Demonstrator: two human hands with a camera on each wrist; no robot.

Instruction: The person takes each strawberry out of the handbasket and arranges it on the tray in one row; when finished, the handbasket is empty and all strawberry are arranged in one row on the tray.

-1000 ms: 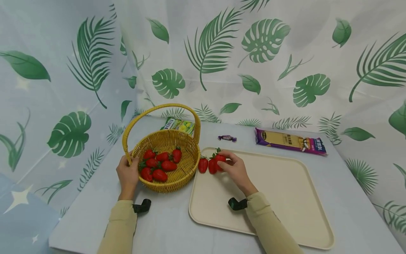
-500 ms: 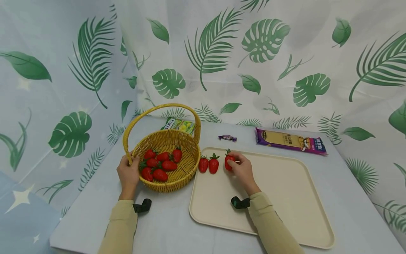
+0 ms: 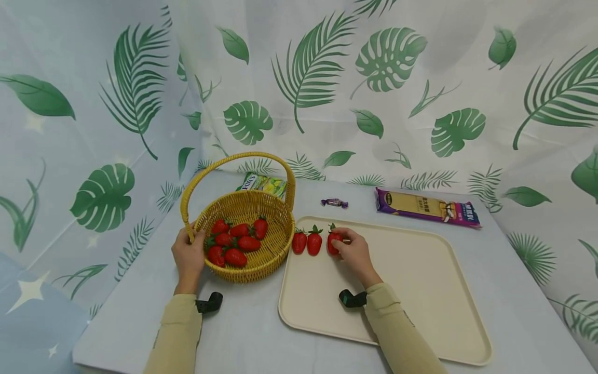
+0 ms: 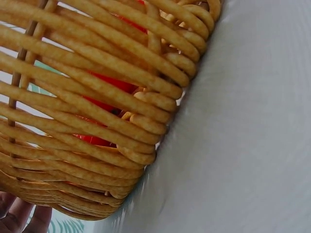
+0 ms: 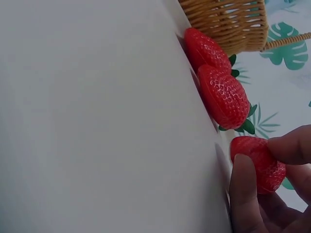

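Observation:
My left hand grips the left side of a yellow wicker basket by its rim, near the foot of the tall handle. Several red strawberries lie inside the basket. At the far left of a cream tray, two strawberries lie side by side with their leaves pointing away. Just right of them, my right hand pinches another strawberry between thumb and fingers, low over the tray. In the left wrist view the basket's weave hides most of the hand.
Behind the basket lies a green candy bag, partly hidden. A purple wrapped candy lies beyond the tray. Toward the back right is a long purple and yellow snack packet. Leaf-patterned cloth hangs behind the table.
My right hand has carried its strawberry rightward, away from the other two, then slightly back left and lower. The left hand and basket stay in place.

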